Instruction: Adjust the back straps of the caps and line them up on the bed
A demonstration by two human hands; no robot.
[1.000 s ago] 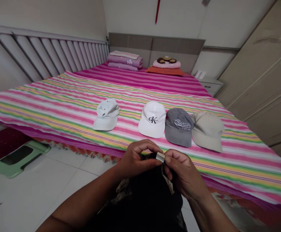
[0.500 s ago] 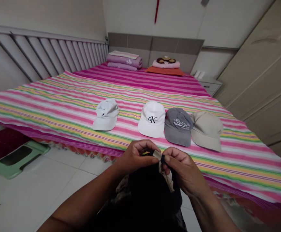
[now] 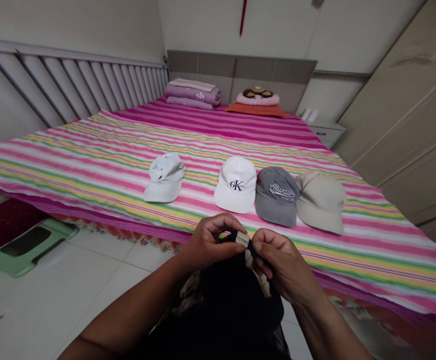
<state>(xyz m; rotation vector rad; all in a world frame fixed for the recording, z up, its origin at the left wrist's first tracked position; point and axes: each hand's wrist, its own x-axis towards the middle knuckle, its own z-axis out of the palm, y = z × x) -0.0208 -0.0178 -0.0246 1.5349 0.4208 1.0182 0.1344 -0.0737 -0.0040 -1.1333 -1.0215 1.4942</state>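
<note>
A black cap (image 3: 240, 295) hangs beneath my two hands, its rear strap towards the bed. Between the thumb and fingers of my left hand (image 3: 215, 239) is the pale metal buckle (image 3: 242, 239) on that strap. My right hand (image 3: 278, 257) pinches the black strap just right of the buckle; its fingertips hide the strap's end. Beyond my hands, a row of caps lies on the bed: a pale cap (image 3: 164, 179) with small dark marks, a white CK cap (image 3: 235, 185), a grey cap (image 3: 277, 196) with lettering and a beige cap (image 3: 322, 202).
Striped cloth covers the bed (image 3: 101, 165). Folded purple bedding (image 3: 191, 95) and a pink-and-orange pile (image 3: 257, 102) rest by the headboard. A green stool (image 3: 26, 255) stands on the tiled floor at left, and a wardrobe (image 3: 409, 100) rises at right.
The buckle between my fingers has shifted slightly left and turned a little. My right fingertips have moved slightly along the strap. The caps on the bed stay put.
</note>
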